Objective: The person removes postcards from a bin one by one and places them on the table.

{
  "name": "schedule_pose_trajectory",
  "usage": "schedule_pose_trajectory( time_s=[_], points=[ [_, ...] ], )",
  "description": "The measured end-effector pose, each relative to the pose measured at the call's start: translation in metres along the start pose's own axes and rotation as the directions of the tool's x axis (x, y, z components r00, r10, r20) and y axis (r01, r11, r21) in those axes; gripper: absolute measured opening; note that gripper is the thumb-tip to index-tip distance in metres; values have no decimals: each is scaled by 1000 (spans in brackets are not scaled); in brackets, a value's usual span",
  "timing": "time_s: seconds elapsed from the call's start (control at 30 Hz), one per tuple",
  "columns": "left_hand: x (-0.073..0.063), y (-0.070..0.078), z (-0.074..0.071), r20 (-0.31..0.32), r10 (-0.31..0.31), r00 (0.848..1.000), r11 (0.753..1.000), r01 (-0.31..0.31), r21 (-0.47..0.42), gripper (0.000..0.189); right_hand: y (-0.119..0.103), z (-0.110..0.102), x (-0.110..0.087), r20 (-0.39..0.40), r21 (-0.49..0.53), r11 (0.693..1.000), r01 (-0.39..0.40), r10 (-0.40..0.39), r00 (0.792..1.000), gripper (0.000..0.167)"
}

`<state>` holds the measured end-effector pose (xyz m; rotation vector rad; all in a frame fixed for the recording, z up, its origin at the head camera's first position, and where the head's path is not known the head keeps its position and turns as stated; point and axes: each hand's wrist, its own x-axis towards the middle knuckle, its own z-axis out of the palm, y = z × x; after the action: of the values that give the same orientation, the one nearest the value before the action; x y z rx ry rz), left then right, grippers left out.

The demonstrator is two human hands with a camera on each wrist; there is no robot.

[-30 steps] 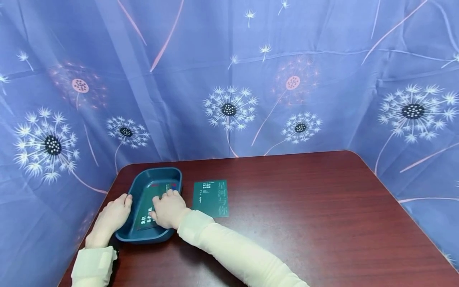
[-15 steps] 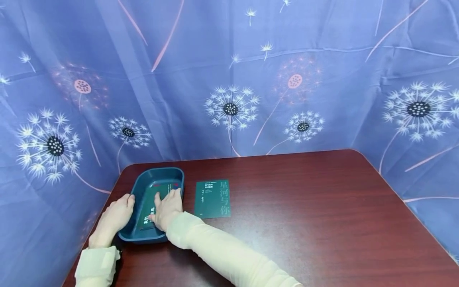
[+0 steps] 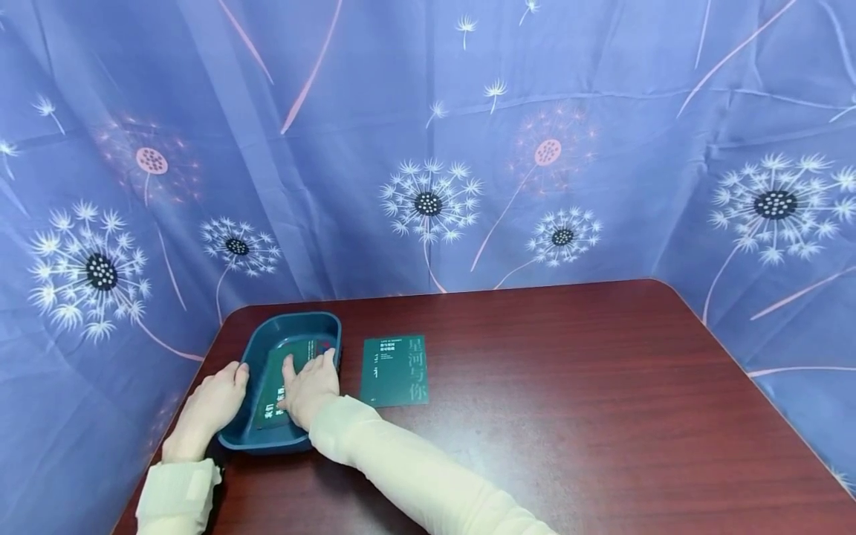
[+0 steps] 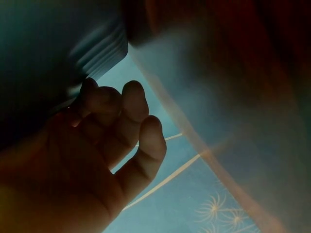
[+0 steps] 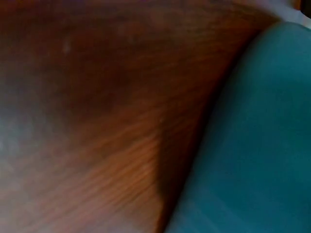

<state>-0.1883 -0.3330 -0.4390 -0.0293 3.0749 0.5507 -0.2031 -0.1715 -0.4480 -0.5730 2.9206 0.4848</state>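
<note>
A dark teal plastic tray (image 3: 267,331) stands at the table's left end. Inside it lies a green printed card (image 3: 273,379) with white lettering. My left hand (image 3: 212,405) grips the tray's left rim; in the left wrist view its curled fingers (image 4: 133,99) are beside the tray's dark outer wall (image 4: 99,53). My right hand (image 3: 313,386) reaches over the tray's right rim with fingers spread, over the card, hiding part of it. Whether the fingertips press on the card is hard to tell. The right wrist view shows only the tray's teal side (image 5: 252,141) and the wood.
A second green printed card (image 3: 394,371) lies flat on the dark red wooden table (image 3: 568,394), right of the tray. A blue curtain (image 3: 348,148) with dandelion prints hangs around the table's back and sides.
My right hand's fingers have spread out from a more curled pose, and the hand has shifted slightly left over the card. My left hand and the tray stay about where they were.
</note>
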Motion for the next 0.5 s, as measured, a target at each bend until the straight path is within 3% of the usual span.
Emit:
schedule_pose_trajectory(
  time_s=[0.23, 0.5],
  points=[
    [1, -1, 0, -18, 5, 1000, 1000, -5, 11, 47, 11, 0, -4, -184, 242, 970, 29, 16, 983, 84],
    [0, -2, 0, -4, 13, 1000, 1000, -13, 5, 49, 20, -2, -8, -245, 364, 931, 36, 59, 968, 85]
  ],
)
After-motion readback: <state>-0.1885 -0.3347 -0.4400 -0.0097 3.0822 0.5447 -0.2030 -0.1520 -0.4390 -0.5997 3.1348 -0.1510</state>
